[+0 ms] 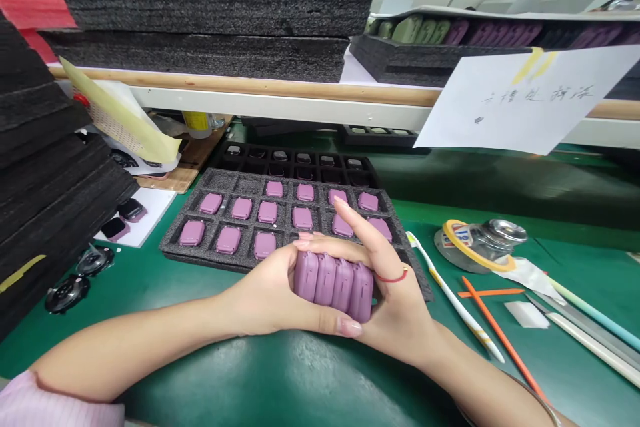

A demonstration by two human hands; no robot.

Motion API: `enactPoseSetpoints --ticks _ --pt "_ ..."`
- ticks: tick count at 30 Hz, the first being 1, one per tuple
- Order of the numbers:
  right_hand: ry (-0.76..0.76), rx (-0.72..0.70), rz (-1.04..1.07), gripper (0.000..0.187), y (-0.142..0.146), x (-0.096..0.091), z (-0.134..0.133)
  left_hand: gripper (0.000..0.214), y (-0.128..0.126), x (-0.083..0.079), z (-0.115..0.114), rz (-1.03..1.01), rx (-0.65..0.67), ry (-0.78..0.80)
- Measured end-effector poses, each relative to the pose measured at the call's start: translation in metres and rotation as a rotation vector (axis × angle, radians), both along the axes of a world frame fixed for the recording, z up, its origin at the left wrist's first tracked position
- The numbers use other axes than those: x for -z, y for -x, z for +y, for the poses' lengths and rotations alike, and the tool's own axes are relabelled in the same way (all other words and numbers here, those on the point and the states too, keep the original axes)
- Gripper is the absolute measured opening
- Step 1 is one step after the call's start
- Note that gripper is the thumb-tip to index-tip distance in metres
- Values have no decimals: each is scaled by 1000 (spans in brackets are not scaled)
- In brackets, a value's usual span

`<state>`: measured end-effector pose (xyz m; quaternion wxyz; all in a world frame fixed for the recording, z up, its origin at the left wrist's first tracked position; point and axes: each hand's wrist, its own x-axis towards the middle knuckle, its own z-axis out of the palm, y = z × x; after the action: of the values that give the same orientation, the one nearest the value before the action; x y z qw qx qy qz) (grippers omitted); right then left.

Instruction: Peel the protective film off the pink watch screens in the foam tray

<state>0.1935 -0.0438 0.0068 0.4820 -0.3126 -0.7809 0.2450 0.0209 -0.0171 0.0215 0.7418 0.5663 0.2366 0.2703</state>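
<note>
Both hands hold a row of several purple plastic cases pressed side by side just above the green mat. My left hand wraps round the row's left end, thumb underneath. My right hand cups the right end, forefinger stretched out over the top; a red thread ring sits on one finger. Just behind the hands lies a black foam tray with pockets, most holding single purple cases.
A second dark tray lies behind the first. Stacks of black foam stand at left and on the shelf. At right lie a toothbrush, orange sticks, a tape roll and a hanging paper note.
</note>
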Motion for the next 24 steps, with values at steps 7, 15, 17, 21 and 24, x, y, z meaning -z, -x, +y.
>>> enactPoseSetpoints --ticks 7,15,17,21,24 --pt "-62 34 -150 101 7 -9 -9 50 0 0 -7 20 -190 -102" --pt "415 -21 245 63 -14 -8 2 43 7 8 -9 -45 -290 -572" --pt "619 -149 231 69 -14 -2 6 42 7 11 -7 -51 -303 -651" --pt "641 -175 202 86 -2 -2 4 27 5 12 -4 -4 -281 -734" --pt "498 -47 178 97 6 -8 -2 22 6 11 -2 10 -186 -793"
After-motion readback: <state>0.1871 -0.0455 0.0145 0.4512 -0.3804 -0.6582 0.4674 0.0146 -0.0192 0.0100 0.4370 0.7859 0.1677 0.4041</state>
